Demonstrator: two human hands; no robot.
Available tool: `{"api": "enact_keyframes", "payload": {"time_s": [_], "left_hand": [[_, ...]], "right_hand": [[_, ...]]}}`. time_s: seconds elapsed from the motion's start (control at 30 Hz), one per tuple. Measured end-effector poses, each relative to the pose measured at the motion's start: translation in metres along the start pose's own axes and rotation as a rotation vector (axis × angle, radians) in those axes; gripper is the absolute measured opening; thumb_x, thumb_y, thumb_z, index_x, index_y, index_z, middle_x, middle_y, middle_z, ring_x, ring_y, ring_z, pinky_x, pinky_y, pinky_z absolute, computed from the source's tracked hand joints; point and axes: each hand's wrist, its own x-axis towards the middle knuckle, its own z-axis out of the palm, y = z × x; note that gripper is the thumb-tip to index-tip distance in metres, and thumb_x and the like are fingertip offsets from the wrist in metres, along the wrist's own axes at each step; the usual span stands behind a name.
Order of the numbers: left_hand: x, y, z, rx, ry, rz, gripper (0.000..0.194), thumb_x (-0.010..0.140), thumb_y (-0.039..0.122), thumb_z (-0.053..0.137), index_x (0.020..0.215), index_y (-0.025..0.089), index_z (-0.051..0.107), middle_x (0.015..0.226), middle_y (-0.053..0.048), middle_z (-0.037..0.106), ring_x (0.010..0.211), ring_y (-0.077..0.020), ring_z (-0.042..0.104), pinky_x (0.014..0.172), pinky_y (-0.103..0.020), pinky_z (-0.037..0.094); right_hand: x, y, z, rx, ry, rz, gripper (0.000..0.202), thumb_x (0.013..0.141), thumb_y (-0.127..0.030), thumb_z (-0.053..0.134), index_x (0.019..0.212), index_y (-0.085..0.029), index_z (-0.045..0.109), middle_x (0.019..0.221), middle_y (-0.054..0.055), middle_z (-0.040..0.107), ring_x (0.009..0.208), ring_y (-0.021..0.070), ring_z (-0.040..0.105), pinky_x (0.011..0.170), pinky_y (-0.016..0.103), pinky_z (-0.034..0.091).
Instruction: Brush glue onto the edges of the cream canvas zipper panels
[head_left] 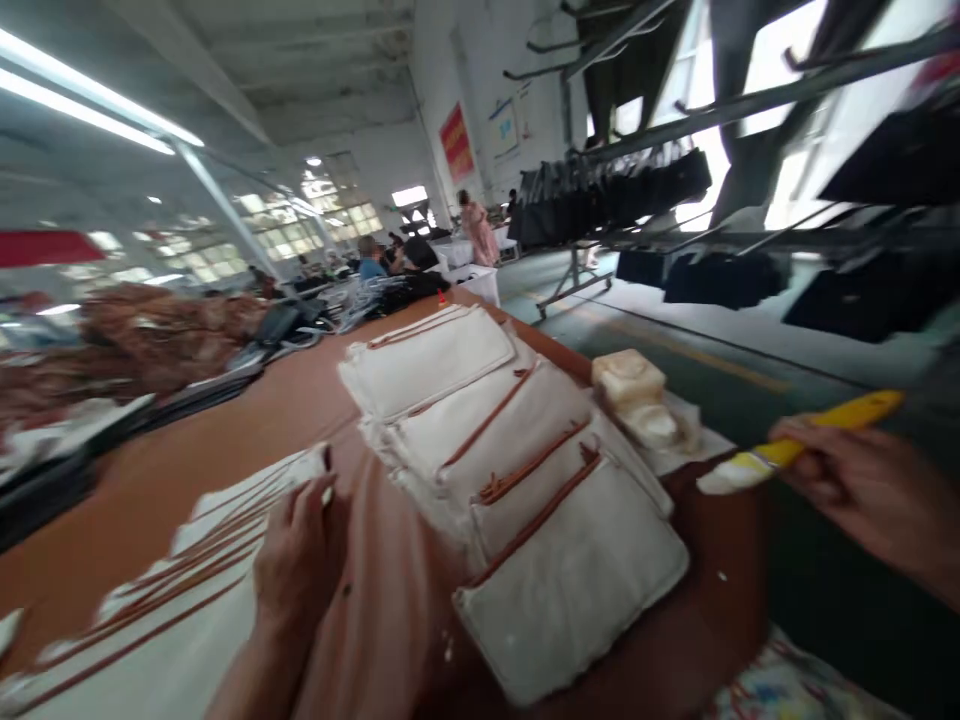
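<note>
My right hand [862, 490] is closed round the yellow handle of a paintbrush [810, 440]. Its bristles, coated in white, point left over the table's right edge. My left hand [296, 560] rests at the right end of a fanned row of cream fabric pieces [187, 620] with brown edging. Its fingers are curled together, and what they grip, if anything, is hidden. Between my hands lie overlapping stacks of cream fabric pouches [577, 570] with brown strips along their upper edges. A crusted, pale container [630, 385] stands at the table's right edge, near the brush.
Brown sheeting covers the table [300, 390]. Dark folded material [195, 400] and a brown heap [172, 330] lie on the left. Black bags hang from a metal rack [630, 235] at the right. People [478, 230] are farther back. Patterned cloth [795, 685] shows at lower right.
</note>
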Motion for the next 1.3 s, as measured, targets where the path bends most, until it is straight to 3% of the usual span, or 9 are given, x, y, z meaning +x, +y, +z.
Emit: {"api": "enact_keyframes", "payload": {"time_s": [0.07,0.17,0.27,0.33,0.5,0.6,0.87,1.1,1.3], "left_hand": [[-0.001,0.077,0.013,-0.19,0.073,0.265,0.03,0.095,0.037,0.047,0.119,0.021,0.053,0.112,-0.009,0.063,0.103,-0.0235,0.059,0.087,-0.034,0.046],[-0.001,0.187,0.022,-0.345,-0.054,0.512,0.016,0.094,0.034,0.051,0.105,0.026,0.059,0.1,-0.003,0.065,0.092,-0.0202,0.06,0.086,-0.034,0.044],[0.004,0.264,0.032,-0.321,-0.253,0.427,0.021,0.097,0.034,0.044,0.096,0.024,0.063,0.095,-0.004,0.065,0.09,-0.0213,0.059,0.082,-0.036,0.043],[0.007,0.291,0.04,-0.251,-0.339,0.335,0.025,0.097,0.034,0.042,0.095,0.022,0.064,0.092,-0.006,0.064,0.091,-0.0234,0.059,0.078,-0.036,0.042],[0.009,0.305,0.049,-0.084,-0.352,0.215,0.021,0.095,0.032,0.046,0.102,0.021,0.063,0.096,-0.007,0.063,0.095,-0.0265,0.058,0.074,-0.037,0.041],[0.005,0.304,0.048,-0.061,-0.324,0.239,0.018,0.094,0.029,0.048,0.093,0.021,0.064,0.09,-0.006,0.063,0.09,-0.0246,0.058,0.074,-0.035,0.039],[-0.04,0.286,0.018,-0.144,0.163,0.329,0.006,0.089,0.025,0.061,0.095,0.023,0.061,0.08,-0.003,0.067,0.076,-0.0203,0.056,0.071,-0.034,0.036],[-0.03,0.294,0.01,-0.12,-0.061,0.299,0.007,0.09,0.03,0.057,0.091,0.026,0.063,0.081,-0.002,0.064,0.078,-0.0237,0.055,0.072,-0.037,0.037],[0.006,0.308,0.033,-0.179,-0.545,0.146,0.017,0.091,0.028,0.045,0.08,0.021,0.056,0.093,-0.007,0.063,0.085,-0.0225,0.059,0.07,-0.032,0.04]], "right_hand": [[0.012,0.0,-0.004,-0.007,0.026,0.003,0.021,0.074,-0.033,0.079,0.077,-0.013,0.07,0.063,0.004,0.049,0.047,0.0058,0.039,0.035,0.019,0.021],[0.04,-0.001,-0.006,-0.064,0.02,-0.106,0.028,0.075,-0.039,0.077,0.081,-0.013,0.068,0.063,0.001,0.05,0.048,0.0059,0.038,0.037,0.017,0.022],[0.072,-0.001,-0.01,-0.255,-0.004,-0.198,0.034,0.077,-0.045,0.073,0.085,-0.012,0.067,0.063,0.001,0.054,0.049,0.0074,0.043,0.04,0.018,0.029],[0.088,0.0,-0.013,-0.362,-0.053,-0.209,0.036,0.078,-0.046,0.071,0.087,-0.012,0.067,0.064,0.001,0.057,0.05,0.0085,0.046,0.043,0.019,0.033],[0.103,0.012,-0.016,-0.361,-0.208,-0.181,0.035,0.082,-0.047,0.067,0.088,-0.012,0.067,0.064,0.001,0.058,0.051,0.0097,0.048,0.046,0.021,0.036],[0.102,0.022,-0.018,-0.305,-0.19,-0.15,0.038,0.08,-0.049,0.068,0.089,-0.012,0.066,0.063,0.0,0.057,0.05,0.01,0.047,0.045,0.021,0.036],[0.103,0.024,-0.039,-0.344,-0.171,-0.21,0.035,0.085,-0.048,0.065,0.092,-0.013,0.067,0.066,0.001,0.059,0.052,0.0112,0.049,0.048,0.022,0.037],[0.125,0.033,-0.025,-0.558,-0.351,-0.345,0.03,0.088,-0.044,0.058,0.093,-0.016,0.068,0.07,0.001,0.062,0.056,0.0136,0.054,0.053,0.024,0.042],[0.147,0.051,-0.008,-0.765,-0.464,-0.453,0.017,0.085,-0.031,0.061,0.089,-0.018,0.072,0.086,0.004,0.07,0.078,0.0185,0.064,0.074,0.028,0.047]]}}
